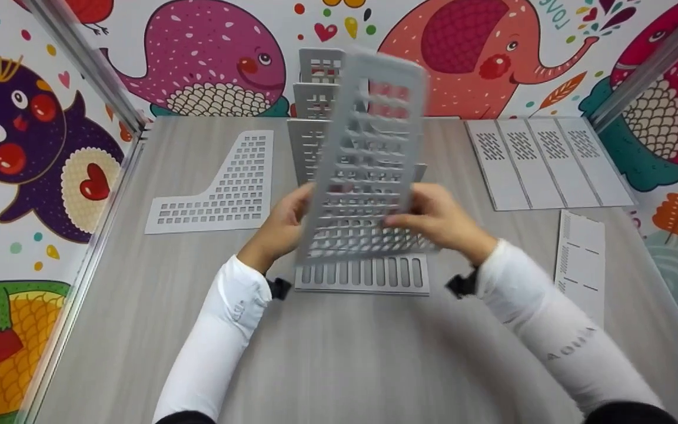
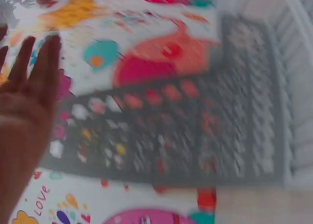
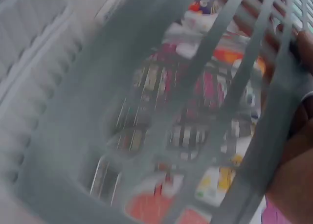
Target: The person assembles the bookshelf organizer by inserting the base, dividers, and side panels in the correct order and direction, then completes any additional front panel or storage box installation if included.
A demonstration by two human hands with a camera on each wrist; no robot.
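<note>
Head view: two white sleeves (image 1: pixel 209 347) reached in from the near side over a grey wood-grain desk (image 1: pixel 362 359), a black wrist mount (image 1: pixel 281 288) on each arm. Between the arms a slotted piece (image 1: pixel 362 287) sat on the desk. Above and past it, a grey perforated panel (image 1: pixel 365 162) was up off the desk, tilted, hands at both sides. Right hand (image 1: pixel 448 218) gripped its right side, thumb laid over the near face. Left hand (image 1: pixel 280 221) at its left edge; left wrist view gave the fingers (image 2: pixel 46 62) as straight, unclenched, beside the panel, though with that blur I could not tell whether they pressed it. Same view showed the panel's L-shaped outline.

Out right, a narrow panel (image 1: pixel 586 259) lay flat, near end behind the right sleeve. Farther, on the left, a pale L-shaped panel (image 1: pixel 221 200) lay flat, rows of square holes through it. Far right: a board (image 1: pixel 551 182) of four strips, each with a patch of short slots. Stepped upright pieces (image 1: pixel 319 88) stood behind the raised panel, partly covered by it. Backing everything, a printed wall: magenta whale (image 1: pixel 209 47), coral elephant (image 1: pixel 480 59) to its right.
</note>
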